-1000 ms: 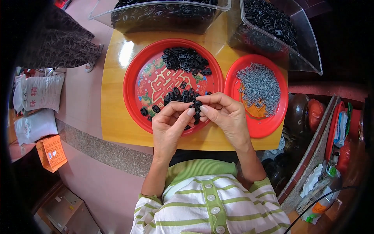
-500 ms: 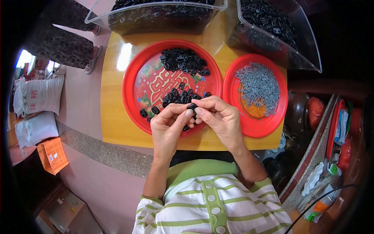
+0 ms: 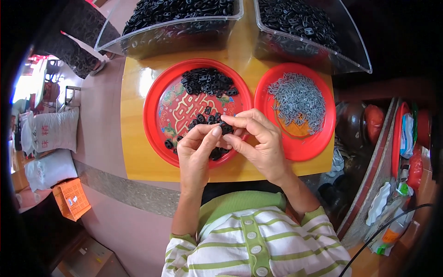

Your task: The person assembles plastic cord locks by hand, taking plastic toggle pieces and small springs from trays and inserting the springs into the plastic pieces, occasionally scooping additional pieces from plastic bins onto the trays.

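Note:
Over the near edge of a round red tray [image 3: 151, 104], both hands meet at a small black plastic piece with holes [image 3: 225, 128]. My left hand [image 3: 196, 150] pinches its left side between thumb and forefinger. From the right, the thumb and forefinger of my right hand [image 3: 262, 143] close around the same piece. Similar loose black pieces [image 3: 208, 119] lie just beyond my fingers, some partly hidden by them. At the tray's far side is a denser pile of black pieces [image 3: 207, 82]. Small grey metal pins or screws [image 3: 302, 101] are heaped on a second red tray [image 3: 326, 138].
Two clear plastic bins, one at back left [image 3: 184, 39] and one at back right [image 3: 300, 48], hold many black pieces. The yellow table [image 3: 138, 159] carries everything. White sacks [image 3: 55, 131] and an orange basket [image 3: 72, 198] stand left; bagged items [image 3: 406, 138] crowd the right.
My right thumb has slid down and away from my left thumb, so more of the black piece shows. The whole view has shifted slightly, with the trays now farther left.

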The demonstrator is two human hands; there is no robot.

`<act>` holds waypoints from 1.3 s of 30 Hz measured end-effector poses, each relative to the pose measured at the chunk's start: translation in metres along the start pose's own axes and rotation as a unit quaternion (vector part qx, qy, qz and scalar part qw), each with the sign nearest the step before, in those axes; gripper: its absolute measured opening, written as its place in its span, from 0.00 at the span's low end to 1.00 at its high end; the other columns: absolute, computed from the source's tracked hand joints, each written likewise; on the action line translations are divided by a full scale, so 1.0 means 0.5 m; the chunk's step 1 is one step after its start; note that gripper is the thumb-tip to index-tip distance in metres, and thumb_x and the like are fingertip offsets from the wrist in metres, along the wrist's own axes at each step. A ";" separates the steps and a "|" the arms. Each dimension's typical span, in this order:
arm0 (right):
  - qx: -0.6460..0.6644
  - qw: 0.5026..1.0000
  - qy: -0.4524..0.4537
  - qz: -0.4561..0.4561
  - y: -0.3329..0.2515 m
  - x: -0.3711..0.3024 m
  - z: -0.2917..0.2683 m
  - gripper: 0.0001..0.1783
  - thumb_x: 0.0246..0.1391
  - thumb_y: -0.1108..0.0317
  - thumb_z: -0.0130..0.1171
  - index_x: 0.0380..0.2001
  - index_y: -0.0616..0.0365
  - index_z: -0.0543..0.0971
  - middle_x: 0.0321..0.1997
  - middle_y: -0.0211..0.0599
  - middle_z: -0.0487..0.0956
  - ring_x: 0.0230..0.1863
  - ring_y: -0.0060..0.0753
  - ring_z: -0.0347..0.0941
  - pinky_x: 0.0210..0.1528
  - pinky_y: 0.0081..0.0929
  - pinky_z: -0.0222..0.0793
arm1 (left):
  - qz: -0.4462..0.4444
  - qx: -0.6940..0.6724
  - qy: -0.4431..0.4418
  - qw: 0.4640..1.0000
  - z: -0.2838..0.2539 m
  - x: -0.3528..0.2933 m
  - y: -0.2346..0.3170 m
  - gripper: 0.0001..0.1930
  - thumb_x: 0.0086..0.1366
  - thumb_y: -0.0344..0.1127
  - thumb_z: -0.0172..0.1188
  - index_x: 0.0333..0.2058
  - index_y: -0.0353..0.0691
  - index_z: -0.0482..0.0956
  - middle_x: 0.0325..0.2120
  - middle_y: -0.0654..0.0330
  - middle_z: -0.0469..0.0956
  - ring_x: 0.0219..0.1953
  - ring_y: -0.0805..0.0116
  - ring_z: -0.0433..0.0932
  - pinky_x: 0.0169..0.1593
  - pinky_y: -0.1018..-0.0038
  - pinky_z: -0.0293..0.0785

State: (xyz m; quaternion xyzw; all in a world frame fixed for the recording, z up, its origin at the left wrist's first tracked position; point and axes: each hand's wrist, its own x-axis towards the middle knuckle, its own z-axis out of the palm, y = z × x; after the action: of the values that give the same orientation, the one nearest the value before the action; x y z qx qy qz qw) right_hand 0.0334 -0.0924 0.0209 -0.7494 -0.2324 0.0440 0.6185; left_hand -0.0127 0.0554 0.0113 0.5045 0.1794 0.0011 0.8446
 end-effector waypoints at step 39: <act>0.093 0.990 -0.105 0.013 -0.015 -0.042 -0.051 0.12 0.47 0.72 0.65 0.34 0.62 0.74 0.32 0.36 0.75 0.34 0.32 0.73 0.35 0.26 0.69 | 0.206 0.035 -0.105 0.972 0.000 -0.047 -0.057 0.15 0.51 0.21 0.66 0.39 0.30 0.78 0.33 0.55 0.77 0.34 0.71 0.75 0.38 0.80 0.71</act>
State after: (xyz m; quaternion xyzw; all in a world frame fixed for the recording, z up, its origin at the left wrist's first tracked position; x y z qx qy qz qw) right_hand 0.0218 -0.1231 0.0296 -0.6824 -0.2816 0.1522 0.6572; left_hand -0.0400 0.0370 -0.0058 0.5575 -0.0183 0.1160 0.8218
